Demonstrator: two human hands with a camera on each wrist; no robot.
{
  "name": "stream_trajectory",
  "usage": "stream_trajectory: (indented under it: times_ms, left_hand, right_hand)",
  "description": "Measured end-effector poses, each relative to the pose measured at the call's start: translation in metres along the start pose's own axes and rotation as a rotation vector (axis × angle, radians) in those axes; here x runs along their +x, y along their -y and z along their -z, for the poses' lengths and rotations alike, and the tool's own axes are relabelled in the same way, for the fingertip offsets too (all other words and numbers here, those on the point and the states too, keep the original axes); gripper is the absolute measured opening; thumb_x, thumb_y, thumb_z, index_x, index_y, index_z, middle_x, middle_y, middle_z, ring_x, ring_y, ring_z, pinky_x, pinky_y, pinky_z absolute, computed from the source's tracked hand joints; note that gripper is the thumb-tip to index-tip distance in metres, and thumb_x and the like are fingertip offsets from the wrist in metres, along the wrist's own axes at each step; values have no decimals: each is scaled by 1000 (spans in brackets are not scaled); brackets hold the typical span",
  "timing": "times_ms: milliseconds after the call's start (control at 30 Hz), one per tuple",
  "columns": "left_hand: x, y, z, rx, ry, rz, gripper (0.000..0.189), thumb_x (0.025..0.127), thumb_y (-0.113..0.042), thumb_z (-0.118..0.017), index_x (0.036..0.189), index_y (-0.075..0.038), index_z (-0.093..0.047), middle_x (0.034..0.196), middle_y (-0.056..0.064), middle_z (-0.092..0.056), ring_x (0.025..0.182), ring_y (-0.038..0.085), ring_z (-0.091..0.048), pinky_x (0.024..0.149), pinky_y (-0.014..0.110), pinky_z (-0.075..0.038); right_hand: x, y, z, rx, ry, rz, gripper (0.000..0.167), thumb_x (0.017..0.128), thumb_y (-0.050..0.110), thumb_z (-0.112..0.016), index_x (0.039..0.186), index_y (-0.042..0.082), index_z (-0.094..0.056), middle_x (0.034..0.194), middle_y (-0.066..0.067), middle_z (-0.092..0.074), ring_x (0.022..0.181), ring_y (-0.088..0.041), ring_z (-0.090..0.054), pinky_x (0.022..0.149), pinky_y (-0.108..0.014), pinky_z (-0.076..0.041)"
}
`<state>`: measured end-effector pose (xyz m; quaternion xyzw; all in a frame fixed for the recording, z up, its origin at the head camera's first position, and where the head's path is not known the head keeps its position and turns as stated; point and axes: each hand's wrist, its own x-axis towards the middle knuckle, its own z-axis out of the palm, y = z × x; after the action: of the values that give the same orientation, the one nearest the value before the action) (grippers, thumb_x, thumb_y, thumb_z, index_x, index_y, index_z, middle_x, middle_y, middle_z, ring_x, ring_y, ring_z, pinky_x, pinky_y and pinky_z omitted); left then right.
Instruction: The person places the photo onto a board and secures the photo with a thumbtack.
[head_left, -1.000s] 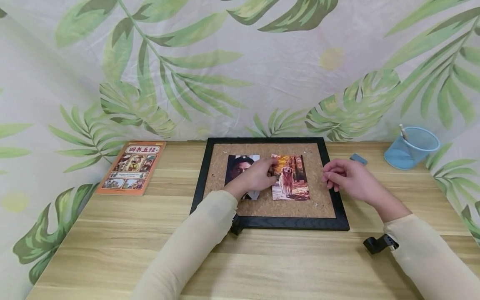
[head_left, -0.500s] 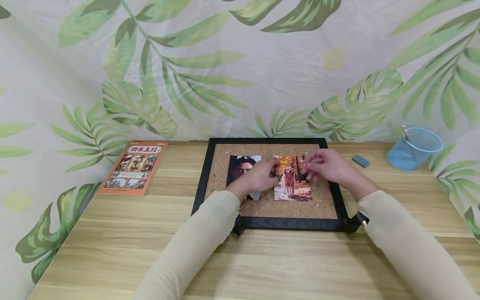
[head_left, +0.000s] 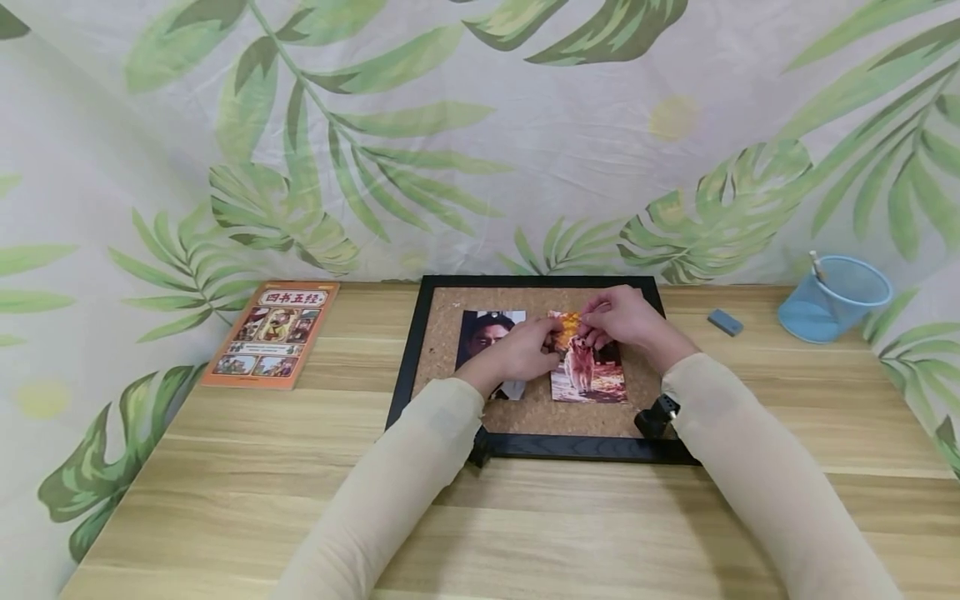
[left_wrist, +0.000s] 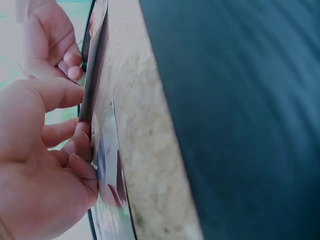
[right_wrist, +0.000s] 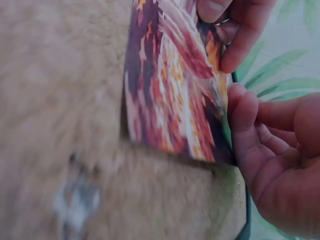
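A black-framed corkboard (head_left: 525,422) lies on the wooden table. On it is a photo of a golden retriever (head_left: 582,375), its edge slightly raised off the cork in the left wrist view. My left hand (head_left: 527,350) holds this photo by its left edge with thumb and fingers. At its upper part my right hand (head_left: 624,317) brings thumb and forefinger together, pinching what looks like a small clear push pin, mostly hidden by the fingertips. Beside it lies a portrait photo (head_left: 486,332), partly covered by my left hand, with a pin at its top.
An orange comic-covered book (head_left: 270,335) lies at the left. To the right are a blue eraser-like block (head_left: 725,322) and a blue mesh pen cup (head_left: 832,300) holding a pale stick. Clear pins sit in the cork, one of them a blurred pin (right_wrist: 77,200). A leaf-printed cloth hangs behind.
My right hand has moved left from beyond the board's right edge to the upper part of the dog photo. My left hand has stayed at the photo's left edge.
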<state>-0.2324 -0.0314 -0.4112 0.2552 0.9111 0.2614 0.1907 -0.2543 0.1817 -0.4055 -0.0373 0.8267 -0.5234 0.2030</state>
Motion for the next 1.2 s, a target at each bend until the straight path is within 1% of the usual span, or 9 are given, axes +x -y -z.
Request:
stream_trajectory:
  times_ms: [167,300,500,700,767,933,1033,1200]
  left_hand:
    - [0,-1,0,-13,13,2,57,105,-17,-61,159,-2,-48,139,19,-59,122,28,-56,110,43,-48]
    - [-1,-2,0,-9,17,12,58,106,-18,-61,160,-2,-48,142,19,-59,124,28,-56,112,43,-47]
    - [0,-1,1,6,15,1,58,105,-18,-61,159,-2,-48,141,19,-59,124,29,-56,112,44,-47]
    - [0,1,1,17,24,6,58,106,-18,-60,161,-3,-47,143,19,-58,128,29,-56,114,44,-46]
    - [0,1,1,15,26,6,58,106,-18,-60,161,-2,-47,144,19,-58,129,30,-56,116,45,-46]
    - [-1,1,2,14,24,5,59,106,-18,-60,161,-2,-47,147,20,-57,133,31,-55,118,46,-45]
    - [-1,1,2,12,28,7,59,106,-18,-60,161,-2,-46,148,20,-57,134,31,-55,118,46,-45]
    - [0,1,2,21,29,-1,59,106,-18,-60,161,-2,-46,148,20,-57,134,31,-55,118,45,-45]
  right_hand:
    - [10,-1,-4,0,-14,-44,22,110,-1,-53,124,-16,-61,88,-13,-76,66,-11,-68,61,-24,-58]
    - [13,2,-5,1,-25,-89,24,110,-1,-53,126,-17,-61,84,-10,-75,64,-10,-68,61,-24,-58]
    - [17,9,-6,3,-40,-166,26,110,1,-53,129,-15,-62,81,-7,-73,63,-9,-68,60,-23,-57]
    - [21,15,-7,84,-30,-240,25,110,-1,-50,130,-14,-57,76,-4,-72,60,-9,-67,58,-22,-56]
    - [21,16,-6,89,-24,-258,24,110,-1,-49,130,-13,-56,76,-5,-71,59,-9,-67,57,-22,-56]
    - [21,18,-4,56,-15,-281,26,111,1,-48,132,-12,-56,79,-7,-71,59,-10,-67,56,-22,-56]
    - [20,18,-4,62,-7,-289,27,111,2,-49,134,-12,-55,76,-6,-70,58,-11,-66,55,-23,-55]
    - [20,17,-3,69,-3,-279,27,112,2,-49,134,-12,-55,73,-5,-69,56,-10,-65,53,-23,-54]
